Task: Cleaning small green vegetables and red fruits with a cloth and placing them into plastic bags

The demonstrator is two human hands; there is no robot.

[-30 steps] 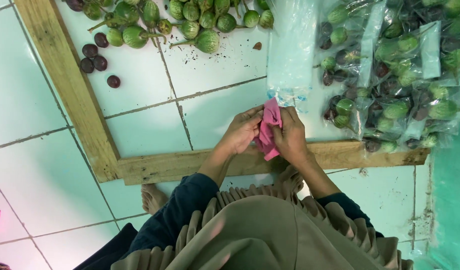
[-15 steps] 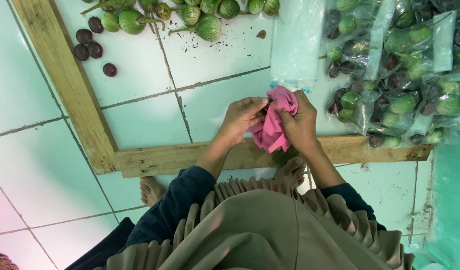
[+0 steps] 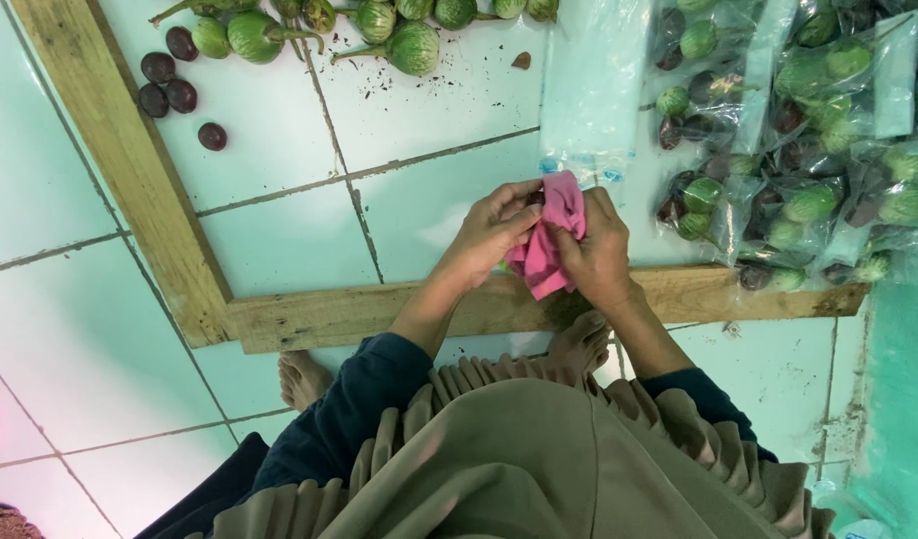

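Observation:
A pink cloth (image 3: 549,240) is bunched between both my hands above the wooden frame. My left hand (image 3: 489,235) grips its left side with curled fingers. My right hand (image 3: 599,250) clasps its right side, the thumb pressed on the cloth. A small green thing shows just under my left hand; whether the cloth wraps it I cannot tell. Directly beyond my hands lies a stack of empty clear plastic bags (image 3: 594,85).
A wooden frame (image 3: 160,200) lies on the pale tiled floor (image 3: 279,250). Round green eggplants (image 3: 414,45) and small dark purple fruits (image 3: 170,85) sit at the top left. Filled plastic bags of eggplants (image 3: 808,140) are heaped at the right. My bare feet (image 3: 304,379) rest below the frame.
Both hands have kept working the pink cloth, turning and bunching it. The view has drifted slightly, so the eggplants sit higher in the picture.

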